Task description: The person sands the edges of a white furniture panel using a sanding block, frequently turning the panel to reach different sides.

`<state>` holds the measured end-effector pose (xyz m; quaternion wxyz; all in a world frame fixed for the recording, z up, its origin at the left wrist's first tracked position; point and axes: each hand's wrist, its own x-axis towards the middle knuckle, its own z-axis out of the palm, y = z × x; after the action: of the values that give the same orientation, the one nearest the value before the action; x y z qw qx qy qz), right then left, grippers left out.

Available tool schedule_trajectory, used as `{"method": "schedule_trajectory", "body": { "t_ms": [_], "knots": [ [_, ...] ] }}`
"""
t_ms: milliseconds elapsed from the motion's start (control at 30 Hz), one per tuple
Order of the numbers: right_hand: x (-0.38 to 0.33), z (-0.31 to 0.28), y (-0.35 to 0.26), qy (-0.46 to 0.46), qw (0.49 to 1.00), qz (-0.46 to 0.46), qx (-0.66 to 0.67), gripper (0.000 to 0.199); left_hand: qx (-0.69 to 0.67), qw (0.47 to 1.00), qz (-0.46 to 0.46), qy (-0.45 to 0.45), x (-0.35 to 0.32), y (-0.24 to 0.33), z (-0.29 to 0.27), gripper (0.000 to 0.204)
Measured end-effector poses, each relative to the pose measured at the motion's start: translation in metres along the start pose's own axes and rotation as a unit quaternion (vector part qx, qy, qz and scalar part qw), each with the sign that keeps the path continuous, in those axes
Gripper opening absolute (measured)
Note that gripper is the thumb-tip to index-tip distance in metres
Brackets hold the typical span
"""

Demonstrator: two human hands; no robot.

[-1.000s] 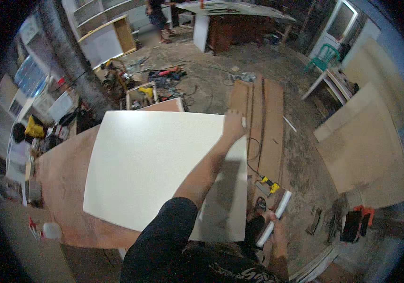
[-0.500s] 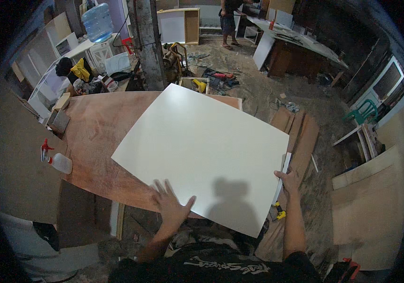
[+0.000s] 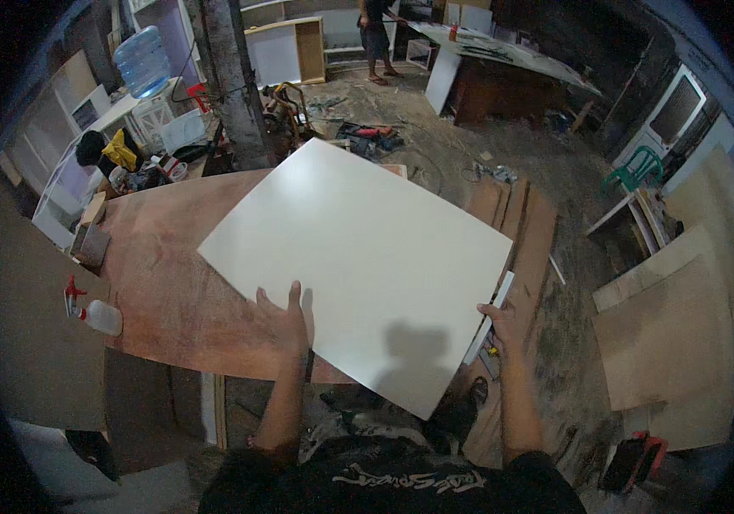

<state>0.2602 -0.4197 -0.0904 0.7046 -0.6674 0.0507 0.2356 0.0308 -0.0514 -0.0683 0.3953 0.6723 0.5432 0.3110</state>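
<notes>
A large white rectangular panel [image 3: 358, 248] lies at an angle on a reddish-brown wooden tabletop [image 3: 161, 265], its near right corner jutting toward me past the table. My left hand [image 3: 284, 325] is at the panel's near left edge, thumb and fingers apart, gripping nothing. Along the panel's right edge my right hand [image 3: 504, 325] is closed on a narrow white strip [image 3: 477, 344], thumb on top; its other fingers are mostly hidden. A thin dark gap shows between strip and panel.
A spray bottle [image 3: 101, 317] with a red trigger stands at the table's left. Long brown boards [image 3: 525, 248] lie to the right. A person [image 3: 375, 38] stands beside a far workbench [image 3: 513, 56]; another person [image 3: 90, 150] is at the far left. Sheet boards [image 3: 658, 334] lean at right.
My left hand has lifted from lying flat over the edge to a more upright pose. The strip in my right hand has come further away from the panel's edge. The whole view has shifted slightly.
</notes>
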Motion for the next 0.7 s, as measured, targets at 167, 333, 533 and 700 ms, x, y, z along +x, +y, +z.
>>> {"method": "schedule_trajectory", "body": {
  "t_ms": [167, 333, 533, 700],
  "knots": [
    [-0.028, -0.016, 0.050, 0.110, 0.993, 0.010, -0.031, 0.053, -0.176, 0.979, 0.079, -0.060, 0.089, -0.014, 0.069, 0.106],
    [-0.086, 0.063, 0.104, 0.097, 0.975, -0.145, 0.135, 0.041, 0.147, 0.974, 0.169, -0.045, 0.191, -0.010, 0.087, 0.110],
    [-0.132, 0.047, 0.150, 0.108, 0.986, -0.123, 0.025, 0.040, 0.186, 0.970, 0.150, -0.050, 0.123, 0.085, 0.127, 0.104],
    [-0.210, 0.074, 0.093, 0.069, 0.994, -0.071, 0.045, 0.048, 0.179, 0.966, 0.168, -0.081, 0.151, 0.070, 0.127, 0.099]
  ]
}}
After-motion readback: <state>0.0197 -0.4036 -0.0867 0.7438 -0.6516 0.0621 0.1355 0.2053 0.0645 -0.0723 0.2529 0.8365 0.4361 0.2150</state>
